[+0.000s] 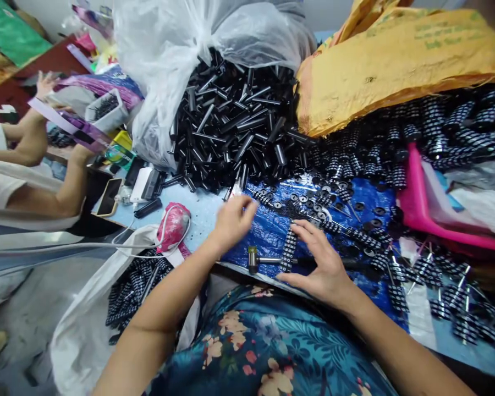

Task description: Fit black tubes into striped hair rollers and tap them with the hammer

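My right hand (324, 267) spans a short black roller with rows of pale squares (287, 252), fingers at its far end and thumb at its near end. Just beneath that roller lies a small hammer (253, 259) with a yellowish face and metal head. My left hand (234, 224) is smeared by motion in front of the heap of glossy black tubes (239, 126). Its fingers are curled together, and anything between them is hidden. Small black discs (309, 203) and thin metal pins (350, 208) lie scattered on the blue sheet (247, 239) beyond my hands.
A clear plastic bag (157, 71) and a yellow sack (396, 60) stand at the back. Checked rollers (457, 291) crowd the right side, near a pink tray (421, 203). At left are a white sack (78, 324), a phone (109, 197) and another person's arms (68, 181).
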`<state>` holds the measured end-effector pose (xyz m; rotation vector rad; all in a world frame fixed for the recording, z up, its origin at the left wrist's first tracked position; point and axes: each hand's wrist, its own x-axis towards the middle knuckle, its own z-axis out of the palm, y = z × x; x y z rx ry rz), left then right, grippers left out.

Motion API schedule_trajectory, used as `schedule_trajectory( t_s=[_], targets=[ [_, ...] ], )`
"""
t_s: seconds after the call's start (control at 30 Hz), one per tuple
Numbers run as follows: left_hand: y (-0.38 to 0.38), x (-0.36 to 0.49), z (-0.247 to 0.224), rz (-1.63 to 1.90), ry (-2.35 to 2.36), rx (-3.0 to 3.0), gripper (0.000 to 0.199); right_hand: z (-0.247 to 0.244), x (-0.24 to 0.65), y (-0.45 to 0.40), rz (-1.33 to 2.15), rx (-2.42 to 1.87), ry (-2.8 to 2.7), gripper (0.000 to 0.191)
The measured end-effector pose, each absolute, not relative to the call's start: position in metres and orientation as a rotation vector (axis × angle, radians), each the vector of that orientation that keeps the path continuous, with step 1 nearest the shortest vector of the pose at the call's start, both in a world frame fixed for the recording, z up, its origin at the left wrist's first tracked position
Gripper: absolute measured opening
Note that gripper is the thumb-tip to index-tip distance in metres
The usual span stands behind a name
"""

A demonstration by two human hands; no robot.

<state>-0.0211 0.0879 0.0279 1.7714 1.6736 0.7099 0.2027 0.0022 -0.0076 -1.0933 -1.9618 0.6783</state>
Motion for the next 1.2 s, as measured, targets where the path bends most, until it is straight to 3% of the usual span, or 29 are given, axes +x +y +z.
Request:
schedule_trajectory(
  t_s=[0.07, 0.2, 0.53, 0.7, 0.9, 1.0, 1.2],
  targets=[
    [0.13, -0.032, 0.032, 0.492, 2.053, 1.986, 0.032, -0.007, 0.202, 0.002, 0.689, -1.105, -1.95, 0.092],
    [0.182, -0.029, 0.027, 0.077, 2.214, 2.069, 0.029, -0.009, 0.197, -0.001, 0.734, -0.996, -2.025, 0.094],
    [0.169, -0.062, 0.023, 0.427, 1.982, 1.689, 0.009, -0.011, 0.221, -0.002, 0.797, -1.048, -1.99, 0.098],
    [0.102, -0.063, 0.018, 0.583, 1.784, 1.842, 0.018, -0.014, 0.219, -0.003, 0.73, -1.086, -1.98, 0.096],
    [0.058, -0.017, 0.016, 0.955, 1.472, 1.133, 0.03, -0.011, 0.203, 0.002, 0.555, -0.971, -2.129, 0.092],
    [0.048, 0.005, 0.031, 0.908, 1.193, 0.856, 0.042, -0.005, 0.198, 0.006, 0.386, -0.963, -2.082, 0.095],
    [0.034, 0.028, 0.038, 0.904, 1.147, 0.674, 0.024, 0.001, 0.192, 0.01, 0.292, -0.902, -2.04, 0.1]
  ],
)
